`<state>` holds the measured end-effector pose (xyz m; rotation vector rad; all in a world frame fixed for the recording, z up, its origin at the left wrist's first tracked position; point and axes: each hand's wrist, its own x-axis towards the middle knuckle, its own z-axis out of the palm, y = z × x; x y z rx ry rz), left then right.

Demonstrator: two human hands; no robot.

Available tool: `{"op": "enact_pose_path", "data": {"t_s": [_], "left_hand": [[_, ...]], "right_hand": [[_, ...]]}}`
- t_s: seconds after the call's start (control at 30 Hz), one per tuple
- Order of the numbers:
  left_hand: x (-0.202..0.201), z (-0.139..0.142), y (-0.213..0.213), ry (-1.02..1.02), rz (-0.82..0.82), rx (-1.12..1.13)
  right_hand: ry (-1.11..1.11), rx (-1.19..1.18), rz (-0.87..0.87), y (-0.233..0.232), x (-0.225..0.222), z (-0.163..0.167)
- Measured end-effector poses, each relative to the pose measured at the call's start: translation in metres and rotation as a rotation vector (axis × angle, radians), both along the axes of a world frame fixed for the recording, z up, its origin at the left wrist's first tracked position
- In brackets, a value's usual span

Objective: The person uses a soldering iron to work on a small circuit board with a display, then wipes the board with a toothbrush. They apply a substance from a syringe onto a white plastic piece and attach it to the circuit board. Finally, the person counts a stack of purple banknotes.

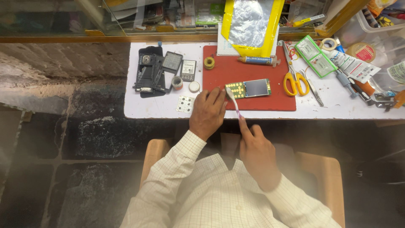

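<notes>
Phone casings (149,69) lie near the worktop's (160,107) left edge. Left hand (207,112), fingers curled, steadies the red mat's (253,101) front-left corner. Right hand (256,147) grips a toothbrush (233,100), bristles on the bare phone board (248,88): brushing step, apparently. Light, short strokes suit next. Scissors (295,78) lie rightward.

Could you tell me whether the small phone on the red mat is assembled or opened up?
Opened up: the phone board lies bare, keypad contacts exposed.
</notes>
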<state>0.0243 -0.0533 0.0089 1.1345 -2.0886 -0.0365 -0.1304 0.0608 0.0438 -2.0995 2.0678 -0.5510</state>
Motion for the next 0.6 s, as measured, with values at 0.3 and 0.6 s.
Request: {"op": "enact_pose_path", "data": {"t_s": [0.3, 0.6], "left_hand": [[-0.001, -0.002, 0.0, -0.013, 0.017, -0.011], [0.0, -0.002, -0.001, 0.005, 0.005, -0.025]], "right_hand": [[-0.039, -0.049, 0.017, -0.024, 0.006, -0.005], [-0.017, 0.012, -0.022, 0.009, 0.001, -0.003]]}}
